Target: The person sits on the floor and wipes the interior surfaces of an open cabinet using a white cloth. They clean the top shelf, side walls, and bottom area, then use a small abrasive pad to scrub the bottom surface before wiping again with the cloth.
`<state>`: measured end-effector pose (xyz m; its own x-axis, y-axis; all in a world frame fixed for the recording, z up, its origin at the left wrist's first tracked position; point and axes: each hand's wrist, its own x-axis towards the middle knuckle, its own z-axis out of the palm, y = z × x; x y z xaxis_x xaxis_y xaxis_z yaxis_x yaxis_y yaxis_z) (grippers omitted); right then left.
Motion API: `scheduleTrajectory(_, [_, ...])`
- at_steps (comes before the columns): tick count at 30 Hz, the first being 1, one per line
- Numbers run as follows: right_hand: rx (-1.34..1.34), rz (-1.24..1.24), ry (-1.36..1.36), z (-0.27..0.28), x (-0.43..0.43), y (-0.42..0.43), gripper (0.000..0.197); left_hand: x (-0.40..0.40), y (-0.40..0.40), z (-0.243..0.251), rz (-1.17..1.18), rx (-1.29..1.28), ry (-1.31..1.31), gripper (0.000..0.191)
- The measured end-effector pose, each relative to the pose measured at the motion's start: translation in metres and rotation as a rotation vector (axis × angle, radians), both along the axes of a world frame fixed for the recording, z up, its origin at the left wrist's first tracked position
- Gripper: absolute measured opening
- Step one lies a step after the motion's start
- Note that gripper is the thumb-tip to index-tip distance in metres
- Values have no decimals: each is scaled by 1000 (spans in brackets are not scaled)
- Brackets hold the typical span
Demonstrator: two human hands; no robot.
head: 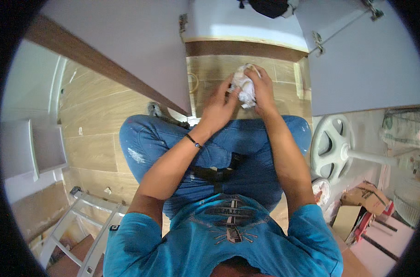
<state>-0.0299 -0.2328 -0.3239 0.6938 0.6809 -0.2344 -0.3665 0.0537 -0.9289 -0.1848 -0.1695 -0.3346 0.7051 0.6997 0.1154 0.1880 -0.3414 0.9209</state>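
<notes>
A crumpled white wad, paper or cloth, is between my two hands above the wood-look floor, in front of an opened cabinet. My right hand grips its right side, the fingers curled over its top. My left hand lies against its left and lower side with the fingers spread; whether it holds the wad is not plain. A roll of tape lies on the floor left of the wad, partly hidden by the cabinet door. The brown cabinet base edge runs beyond my hands.
A second cabinet door stands open on the right. Near my right knee is a white metal base with a post, with cardboard boxes behind it. An aluminium ladder lies at lower left. A dark object is inside the cabinet.
</notes>
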Motion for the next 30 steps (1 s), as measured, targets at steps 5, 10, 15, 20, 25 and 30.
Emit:
scheduleTrajectory(5, [-88, 135, -195, 8, -9, -2, 55, -5, -1, 3, -27, 64, 140, 59])
scheduleTrajectory(10, [-180, 69, -98, -35, 9, -3, 67, 4, -2, 10, -16, -182, -43, 72])
scheduleTrajectory(15, [-49, 296, 24, -46, -1, 0, 60, 1, 1, 16, 13, -236, -157, 93])
scheduleTrajectory(20, [-84, 147, -1027, 124, 32, 14, 62, 3, 12, 23, -66, -263, -235, 70])
scheduleTrajectory(25, [561, -351, -1528, 412, 44, 63, 30, -7, 11, 17, 13, -82, -193, 64])
scheduleTrajectory(30, [286, -1043, -2305, 653, 118, 118, 43, 7, 3, 12, -36, -69, -256, 69])
